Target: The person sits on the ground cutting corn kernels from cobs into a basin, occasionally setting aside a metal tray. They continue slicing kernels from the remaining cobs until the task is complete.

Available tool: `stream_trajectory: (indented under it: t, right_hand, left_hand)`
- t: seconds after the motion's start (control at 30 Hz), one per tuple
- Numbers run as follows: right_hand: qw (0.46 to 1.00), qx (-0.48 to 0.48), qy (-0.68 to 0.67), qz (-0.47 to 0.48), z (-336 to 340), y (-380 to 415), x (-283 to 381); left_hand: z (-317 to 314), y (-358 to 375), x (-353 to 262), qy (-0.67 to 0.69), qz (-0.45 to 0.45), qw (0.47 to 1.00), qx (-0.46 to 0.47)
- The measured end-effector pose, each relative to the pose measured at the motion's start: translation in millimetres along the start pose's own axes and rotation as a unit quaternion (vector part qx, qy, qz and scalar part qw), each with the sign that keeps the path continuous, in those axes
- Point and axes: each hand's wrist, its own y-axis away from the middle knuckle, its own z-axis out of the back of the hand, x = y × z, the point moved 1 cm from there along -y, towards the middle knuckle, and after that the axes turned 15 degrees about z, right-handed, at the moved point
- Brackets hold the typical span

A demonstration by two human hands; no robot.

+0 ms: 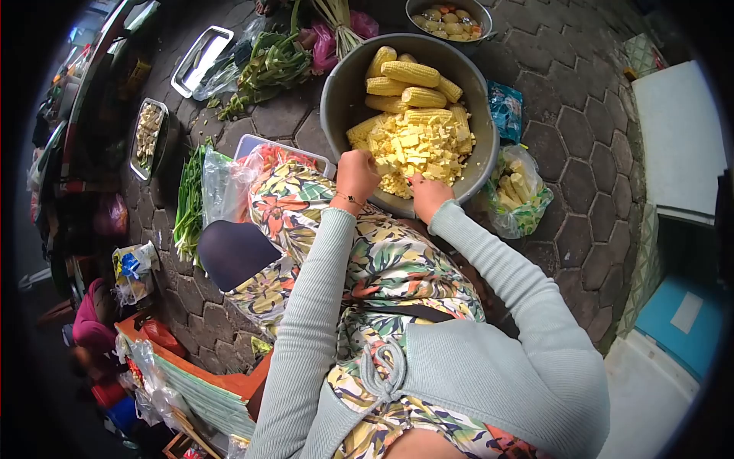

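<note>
A large grey basin [329,107] holds whole peeled corn cobs [411,73] at its far side and a heap of cut corn kernels [420,149] nearer me. My left hand [357,175] is closed in a fist at the basin's near-left rim; whatever is in it is hidden. Against the near edge of the kernels, my right hand [432,196] has its fingers bent down, partly out of sight. What those fingers grip cannot be made out.
Right of the basin lie a blue packet [505,111] and a plastic bag of cobs [516,191]. Left are a tray of red pieces [287,157], green onions [191,206] and leafy greens [271,69]. A metal bowl of vegetables [451,23] stands beyond.
</note>
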Motion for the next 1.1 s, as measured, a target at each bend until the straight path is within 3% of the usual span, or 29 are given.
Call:
stream_trajectory:
  t: [0.17,0.33,0.53,0.63,0.8,1.0,1.1]
  right_hand:
    - [1.000,0.001,0.011,-0.026,-30,-36,-18]
    - [0.996,0.078,0.022,-0.036,-19,-25,-30]
    - [0.997,0.055,0.015,-0.054,-36,-39,-42]
    - [0.996,0.076,0.019,-0.046,-27,-33,-45]
    - [0.991,0.108,-0.048,-0.059,1,8,-36]
    - [0.976,-0.147,-0.161,-0.024,17,38,8]
    - [0.974,-0.151,-0.169,-0.027,8,34,22]
  left_hand:
    - [-11,9,-6,-0.038,-0.027,0.999,0.006]
    - [-8,5,1,-0.047,-0.003,0.999,0.024]
    - [-16,1,16,-0.002,-0.083,0.997,0.003]
    - [-13,4,14,-0.034,-0.033,0.998,-0.034]
    - [-2,8,7,-0.008,0.078,0.997,0.010]
    - [-4,6,4,0.006,-0.006,1.000,-0.009]
    - [-5,5,0,0.014,-0.029,0.999,-0.013]
